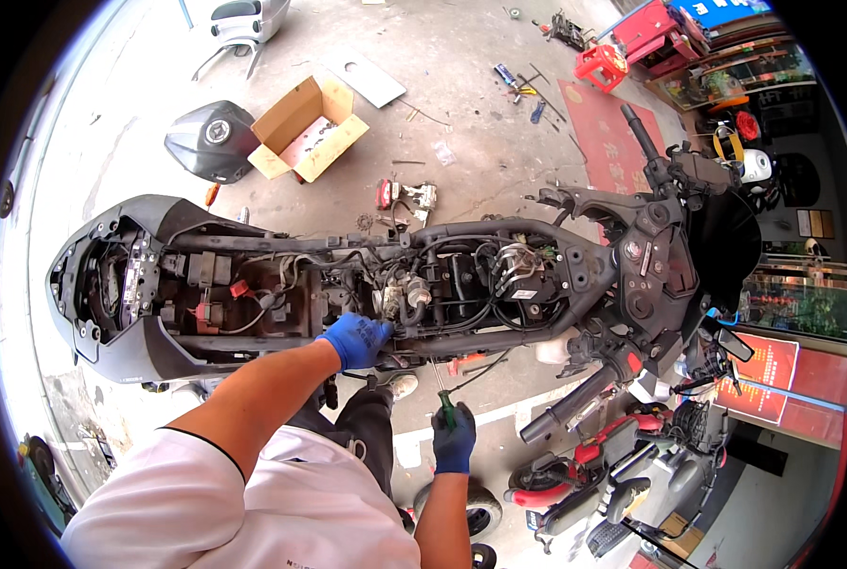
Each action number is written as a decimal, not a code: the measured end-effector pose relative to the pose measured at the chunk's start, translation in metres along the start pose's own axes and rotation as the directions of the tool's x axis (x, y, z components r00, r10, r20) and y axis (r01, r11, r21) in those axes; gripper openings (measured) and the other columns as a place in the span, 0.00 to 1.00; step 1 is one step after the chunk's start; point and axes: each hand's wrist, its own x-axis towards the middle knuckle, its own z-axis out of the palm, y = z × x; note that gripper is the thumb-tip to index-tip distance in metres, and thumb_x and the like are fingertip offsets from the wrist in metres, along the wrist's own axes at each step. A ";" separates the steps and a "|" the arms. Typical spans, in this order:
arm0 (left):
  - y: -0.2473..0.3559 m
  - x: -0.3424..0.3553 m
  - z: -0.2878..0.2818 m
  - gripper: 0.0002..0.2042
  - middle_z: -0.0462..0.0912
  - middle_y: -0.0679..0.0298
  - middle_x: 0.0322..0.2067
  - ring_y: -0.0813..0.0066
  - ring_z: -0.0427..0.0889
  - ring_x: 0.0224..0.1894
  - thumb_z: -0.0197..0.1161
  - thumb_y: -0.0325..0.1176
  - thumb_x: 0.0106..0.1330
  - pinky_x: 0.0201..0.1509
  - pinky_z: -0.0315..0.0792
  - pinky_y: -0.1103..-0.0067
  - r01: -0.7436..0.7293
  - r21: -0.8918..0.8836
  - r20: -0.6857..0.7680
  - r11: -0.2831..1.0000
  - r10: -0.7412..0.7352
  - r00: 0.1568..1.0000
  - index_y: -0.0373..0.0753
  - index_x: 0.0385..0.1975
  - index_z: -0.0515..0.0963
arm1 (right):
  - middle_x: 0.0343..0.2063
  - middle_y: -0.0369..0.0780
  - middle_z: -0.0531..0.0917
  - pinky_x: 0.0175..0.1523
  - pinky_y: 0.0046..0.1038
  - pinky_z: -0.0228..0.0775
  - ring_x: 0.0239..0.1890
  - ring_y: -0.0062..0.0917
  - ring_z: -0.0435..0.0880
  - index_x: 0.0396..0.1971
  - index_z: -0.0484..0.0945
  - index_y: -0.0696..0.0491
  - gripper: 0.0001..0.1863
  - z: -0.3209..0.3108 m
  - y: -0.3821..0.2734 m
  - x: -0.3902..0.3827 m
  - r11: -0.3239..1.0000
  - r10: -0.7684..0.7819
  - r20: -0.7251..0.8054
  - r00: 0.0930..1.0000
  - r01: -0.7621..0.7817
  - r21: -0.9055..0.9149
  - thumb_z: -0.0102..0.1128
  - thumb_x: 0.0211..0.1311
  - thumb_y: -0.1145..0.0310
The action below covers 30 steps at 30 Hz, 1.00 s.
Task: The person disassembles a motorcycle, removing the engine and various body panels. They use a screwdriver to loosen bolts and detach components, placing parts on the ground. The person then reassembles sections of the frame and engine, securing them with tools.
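Note:
A motorcycle stripped of its tank and seat lies across the view, its black frame (499, 337) showing wires, hoses and metal parts. My left hand (355, 341), in a blue glove, reaches over the near frame rail beside a metal fitting with hoses (416, 296). Its fingers are curled, and what they grip, if anything, is hidden. Below the rail, my right hand (454, 444), also gloved in blue, is wrapped round the green handle of a screwdriver (447, 410). The thin shaft points up toward the frame.
Beyond the motorcycle are an open cardboard box (300, 128), a black fuel tank (211, 140), a metal engine part (409, 197) and scattered tools (530, 90). The handlebar (575, 403) juts out at right. A red motorcycle (594, 455) stands at the lower right.

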 end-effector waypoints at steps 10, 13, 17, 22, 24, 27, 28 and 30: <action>0.002 0.000 -0.001 0.20 0.82 0.55 0.30 0.54 0.83 0.33 0.58 0.50 0.59 0.35 0.75 0.63 0.012 -0.022 -0.002 1.000 -0.012 1.000 0.37 0.38 0.72 | 0.28 0.42 0.80 0.40 0.33 0.74 0.31 0.31 0.79 0.47 0.71 0.53 0.11 -0.020 0.006 0.015 0.984 0.176 0.095 0.980 -0.174 -0.030 0.51 0.67 0.69; 0.001 -0.001 -0.002 0.20 0.83 0.56 0.30 0.56 0.84 0.33 0.59 0.51 0.59 0.34 0.75 0.65 0.027 -0.002 0.007 1.000 -0.027 1.000 0.38 0.39 0.73 | 0.27 0.41 0.80 0.34 0.30 0.72 0.28 0.29 0.78 0.44 0.73 0.53 0.11 0.011 0.008 -0.009 0.998 -0.050 0.027 0.998 0.049 0.048 0.51 0.69 0.63; 0.002 -0.001 -0.003 0.20 0.83 0.57 0.29 0.56 0.84 0.32 0.59 0.50 0.59 0.33 0.75 0.65 0.023 0.017 -0.002 1.000 -0.023 1.000 0.39 0.38 0.73 | 0.32 0.42 0.80 0.38 0.31 0.74 0.32 0.29 0.79 0.50 0.70 0.54 0.13 -0.012 0.001 0.003 0.981 0.173 0.200 0.964 -0.187 0.049 0.53 0.67 0.70; -0.003 0.001 0.007 0.20 0.81 0.55 0.28 0.54 0.83 0.30 0.57 0.50 0.60 0.32 0.74 0.63 -0.008 -0.026 -0.061 1.000 0.007 0.998 0.38 0.37 0.72 | 0.29 0.41 0.81 0.35 0.34 0.73 0.30 0.29 0.80 0.47 0.73 0.50 0.11 -0.003 0.009 -0.002 0.998 -0.059 0.042 0.997 0.060 -0.014 0.53 0.68 0.67; -0.003 0.001 0.008 0.20 0.81 0.55 0.28 0.54 0.83 0.30 0.57 0.50 0.60 0.32 0.74 0.63 -0.007 -0.018 -0.052 1.000 0.006 0.999 0.38 0.37 0.72 | 0.30 0.41 0.81 0.34 0.34 0.73 0.28 0.28 0.79 0.50 0.71 0.50 0.12 -0.011 0.005 0.006 0.994 0.098 0.086 0.991 -0.102 0.040 0.51 0.67 0.70; -0.003 0.000 0.008 0.20 0.81 0.55 0.28 0.55 0.83 0.30 0.57 0.51 0.60 0.31 0.74 0.63 0.004 -0.008 -0.044 1.000 -0.004 0.999 0.38 0.37 0.72 | 0.27 0.40 0.81 0.32 0.32 0.72 0.26 0.27 0.78 0.44 0.73 0.50 0.09 0.009 0.008 -0.007 0.995 -0.008 0.004 1.000 0.008 0.098 0.52 0.68 0.65; -0.002 -0.001 0.006 0.20 0.81 0.55 0.28 0.55 0.83 0.30 0.57 0.51 0.60 0.31 0.74 0.63 0.008 -0.006 -0.041 1.000 -0.009 0.999 0.38 0.37 0.72 | 0.26 0.40 0.81 0.31 0.31 0.71 0.25 0.27 0.78 0.41 0.75 0.49 0.08 0.017 0.009 -0.013 0.989 -0.099 -0.053 0.994 0.104 0.106 0.53 0.68 0.62; -0.001 -0.001 0.004 0.20 0.81 0.55 0.28 0.55 0.83 0.30 0.57 0.50 0.60 0.31 0.74 0.64 0.007 -0.002 -0.034 1.000 -0.007 0.999 0.38 0.37 0.72 | 0.26 0.40 0.81 0.34 0.33 0.72 0.25 0.29 0.78 0.41 0.75 0.50 0.10 -0.003 0.008 0.003 0.999 0.051 0.059 0.997 -0.049 -0.023 0.53 0.68 0.61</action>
